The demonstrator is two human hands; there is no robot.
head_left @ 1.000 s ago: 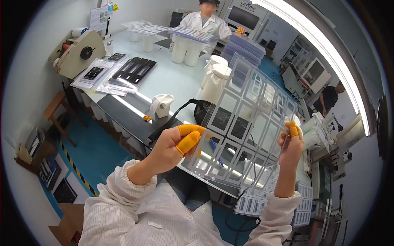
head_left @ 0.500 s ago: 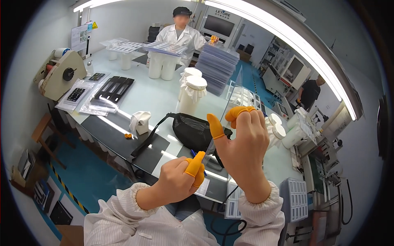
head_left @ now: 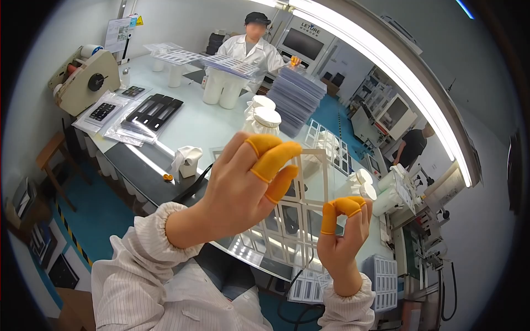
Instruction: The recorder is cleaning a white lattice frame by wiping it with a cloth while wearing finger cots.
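Note:
A clear sheet with white-framed windows [head_left: 324, 176] is held up in front of me, its face turned toward me. My right hand [head_left: 345, 234] pinches its right edge, with yellow finger cots on the fingers. In front of the sheet's upper part is my left hand [head_left: 232, 182], also in yellow cots. Its fingers are bent together near the middle of the sheet; whether they grip anything is hidden. Behind the left wrist, a black strap [head_left: 190, 190] lies on the table. Left of it stands a small box with a white cloth [head_left: 189, 159], beside a loose yellow finger cot [head_left: 168, 177].
White cloth-topped containers [head_left: 267, 117] stand mid-table, near a tall stack of clear sheets [head_left: 297, 99]. Black slotted panels [head_left: 153, 113] lie at left, near a beige roller machine [head_left: 88, 81]. A co-worker [head_left: 255, 52] stands across the table; another person [head_left: 414, 144] is at far right.
The sheet has turned from edge-on to facing me. My left hand has risen and moved forward across it, while my right hand has moved down to its right edge.

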